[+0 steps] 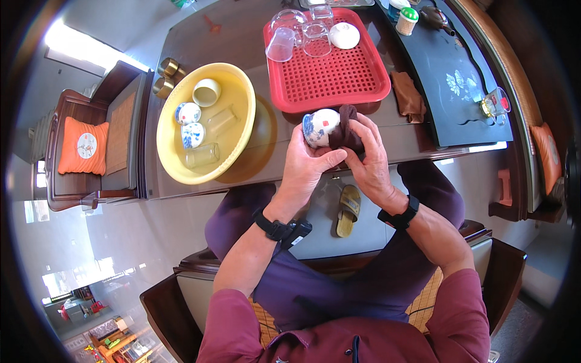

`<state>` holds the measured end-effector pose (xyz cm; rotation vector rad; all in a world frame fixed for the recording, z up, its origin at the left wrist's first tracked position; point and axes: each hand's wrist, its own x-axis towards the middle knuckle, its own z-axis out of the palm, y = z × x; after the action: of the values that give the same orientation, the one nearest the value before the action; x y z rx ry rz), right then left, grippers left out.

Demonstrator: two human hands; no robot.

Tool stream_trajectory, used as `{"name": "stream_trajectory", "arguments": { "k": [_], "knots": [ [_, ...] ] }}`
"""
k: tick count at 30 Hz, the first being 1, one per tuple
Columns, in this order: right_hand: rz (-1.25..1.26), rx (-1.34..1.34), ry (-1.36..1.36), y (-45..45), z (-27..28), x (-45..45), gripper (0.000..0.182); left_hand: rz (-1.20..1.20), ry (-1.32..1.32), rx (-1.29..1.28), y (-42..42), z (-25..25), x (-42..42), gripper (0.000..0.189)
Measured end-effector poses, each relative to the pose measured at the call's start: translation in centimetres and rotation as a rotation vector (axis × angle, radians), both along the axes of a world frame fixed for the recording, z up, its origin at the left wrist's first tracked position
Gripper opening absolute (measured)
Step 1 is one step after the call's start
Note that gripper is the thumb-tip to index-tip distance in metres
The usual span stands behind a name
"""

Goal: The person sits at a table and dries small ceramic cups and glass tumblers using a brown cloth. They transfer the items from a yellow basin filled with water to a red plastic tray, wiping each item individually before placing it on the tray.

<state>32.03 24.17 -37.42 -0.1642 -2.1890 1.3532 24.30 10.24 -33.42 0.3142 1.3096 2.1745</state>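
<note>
My left hand (pixel 308 161) grips a white porcelain cup (pixel 321 127) with blue decoration and a red mark, lying on its side in the air before the red tray. Against the cup's right end my right hand (pixel 370 156) holds a dark brown cloth (pixel 348 131), which covers that part of the cup. At left, a yellow plastic basin (pixel 245 149) of water holds a pale cup (pixel 207 92), two blue-and-white cups (pixel 188 113) and clear glasses (pixel 202 155). On the red perforated tray (pixel 327 81) stand several clear glass vessels (pixel 316 40) and an upturned white cup (pixel 344 35).
Brass-coloured cups (pixel 163 87) stand beyond the basin. A folded brown cloth (pixel 407 97) lies right of the red tray, beside a black tea tray (pixel 467 81) that bears a glass cup (pixel 494 105), a green-lidded container (pixel 407 21) and a dark teapot (pixel 435 18).
</note>
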Motion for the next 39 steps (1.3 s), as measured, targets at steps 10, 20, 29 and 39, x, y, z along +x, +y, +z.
{"name": "stream_trajectory", "arguments": {
  "k": [10,20,29,39],
  "knots": [
    [0.099,0.407,0.007,-0.6,0.9,0.3,0.058,0.026,0.037,-0.159,-0.8,-1.6,-0.3,0.025],
    [0.265,-0.219,-0.192,1.0,1.4,-0.5,0.051,-0.11,0.078,-0.207,-0.5,-1.8,0.1,0.031],
    [0.447,-0.297,-0.16,1.7,2.1,-0.5,0.055,-0.129,0.069,-0.215,-1.0,-1.6,-1.0,0.031],
    [0.276,-1.241,-0.261,2.6,1.2,-1.1,0.041,-0.288,0.241,-0.24,-0.6,-0.8,-0.1,0.031]
  ]
}}
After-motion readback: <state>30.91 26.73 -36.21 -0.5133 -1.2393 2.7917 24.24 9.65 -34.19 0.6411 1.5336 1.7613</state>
